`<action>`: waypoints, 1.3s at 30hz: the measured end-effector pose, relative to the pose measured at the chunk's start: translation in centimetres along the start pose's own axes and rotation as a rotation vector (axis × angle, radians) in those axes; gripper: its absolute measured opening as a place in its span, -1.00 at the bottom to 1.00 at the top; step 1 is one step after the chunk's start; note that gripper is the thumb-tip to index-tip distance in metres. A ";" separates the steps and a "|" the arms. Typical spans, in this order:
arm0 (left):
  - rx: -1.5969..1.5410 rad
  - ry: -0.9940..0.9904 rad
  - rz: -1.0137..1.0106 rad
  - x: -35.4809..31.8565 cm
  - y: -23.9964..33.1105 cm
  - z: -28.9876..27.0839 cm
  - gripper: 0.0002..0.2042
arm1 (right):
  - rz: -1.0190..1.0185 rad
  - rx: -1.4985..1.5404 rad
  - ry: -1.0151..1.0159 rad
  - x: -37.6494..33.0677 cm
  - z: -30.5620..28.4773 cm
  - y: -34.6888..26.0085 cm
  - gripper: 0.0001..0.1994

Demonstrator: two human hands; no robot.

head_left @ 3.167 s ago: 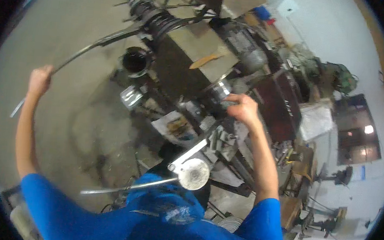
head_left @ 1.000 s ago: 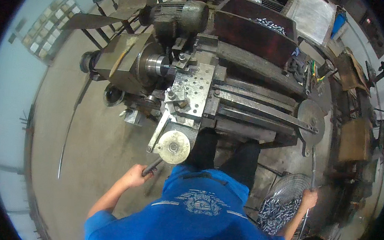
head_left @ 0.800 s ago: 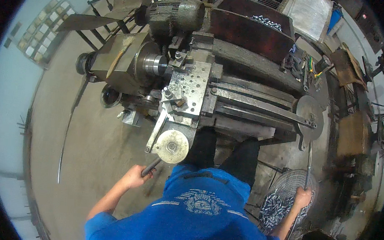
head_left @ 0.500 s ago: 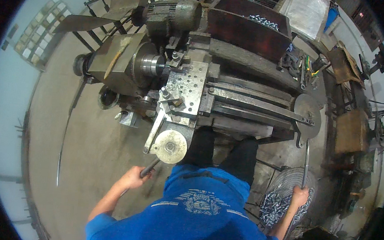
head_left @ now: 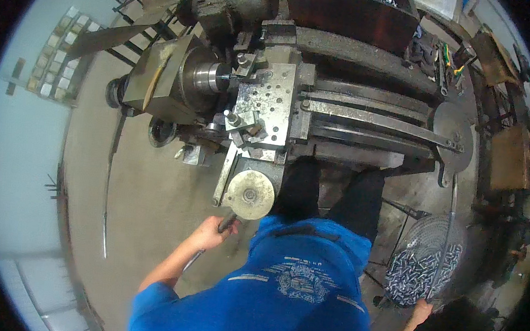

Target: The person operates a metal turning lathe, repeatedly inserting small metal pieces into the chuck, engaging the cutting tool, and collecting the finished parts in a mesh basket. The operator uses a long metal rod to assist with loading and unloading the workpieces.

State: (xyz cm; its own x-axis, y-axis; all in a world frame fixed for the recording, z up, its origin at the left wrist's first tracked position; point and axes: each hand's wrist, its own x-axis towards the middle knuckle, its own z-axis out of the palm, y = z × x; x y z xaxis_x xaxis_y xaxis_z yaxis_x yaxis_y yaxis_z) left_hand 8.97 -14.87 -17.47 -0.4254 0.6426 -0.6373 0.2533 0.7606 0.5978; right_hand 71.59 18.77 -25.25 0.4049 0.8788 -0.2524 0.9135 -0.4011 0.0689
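My left hand (head_left: 212,232) is closed round the dark grip of a lever (head_left: 227,222); this lever slopes down from a pale round disc (head_left: 250,194) at the front of a lathe-like machine. At the lower right my right hand (head_left: 422,312) grasps the lower part of a long metal rod (head_left: 452,204). That rod comes down from a large grey disc (head_left: 450,133) at the right end of the machine's slide bars. Left of the disc end, a drilled metal tool plate (head_left: 268,99) carries clamped tool blocks, close to the steel spindle (head_left: 208,77).
A perforated round basket (head_left: 423,228) full of small shiny metal pieces (head_left: 416,273) stands beneath the rod. Behind the machine are a motor (head_left: 235,9) and a dark red bin (head_left: 353,19) with similar pieces. Spanners (head_left: 443,76) lie at the back right.
My right hand has moved down to the basket's near edge, farther from the large disc. My left hand is slightly closer to the pale disc. The whole view has shifted.
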 end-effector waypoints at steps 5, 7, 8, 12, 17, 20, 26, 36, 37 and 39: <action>-0.083 0.031 0.055 0.2 0.1 0.0 -0.77 | -0.121 -0.110 0.100 2.1 2.8 4.5 -0.52; -0.113 0.023 0.024 0.3 0.8 -0.2 -0.79 | -0.154 -0.089 0.182 1.5 3.5 5.0 -0.54; -0.127 0.017 0.013 0.3 1.0 -0.3 -0.79 | -0.172 -0.077 0.220 1.3 3.5 4.7 -0.55; -0.135 -0.002 -0.009 0.1 1.9 -0.5 -0.78 | -0.009 -0.020 0.207 -2.2 0.5 -0.1 -0.64; -0.135 -0.029 0.012 0.0 2.2 -0.8 -0.78 | -0.109 -0.173 0.084 -0.3 1.9 3.0 -0.63; -0.174 -0.037 0.017 0.1 1.7 -0.7 -0.79 | -0.163 -0.172 0.085 -0.2 2.5 3.8 -0.61; -0.163 -0.043 0.000 0.0 2.7 -1.0 -0.80 | 0.130 -0.034 0.130 -2.0 1.7 0.8 -0.61; -0.170 -0.025 0.045 0.1 1.3 -0.6 -0.79 | 0.023 -0.040 0.098 -1.7 3.3 3.2 -0.46; -0.178 -0.024 0.046 0.1 1.3 -0.6 -0.79 | 0.051 -0.021 0.104 -2.3 3.0 2.3 -0.46; -0.195 -0.025 0.046 0.1 1.3 -0.5 -0.79 | 0.103 -0.017 0.088 -3.0 2.3 1.1 -0.47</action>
State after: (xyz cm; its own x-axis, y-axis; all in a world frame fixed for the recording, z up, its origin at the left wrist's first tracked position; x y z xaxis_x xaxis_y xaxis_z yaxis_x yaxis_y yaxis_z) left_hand 8.84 -13.87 -16.51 -0.3948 0.6802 -0.6176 0.0978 0.6995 0.7079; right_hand 71.32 15.04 -26.67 0.4980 0.8527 -0.1579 0.8671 -0.4865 0.1072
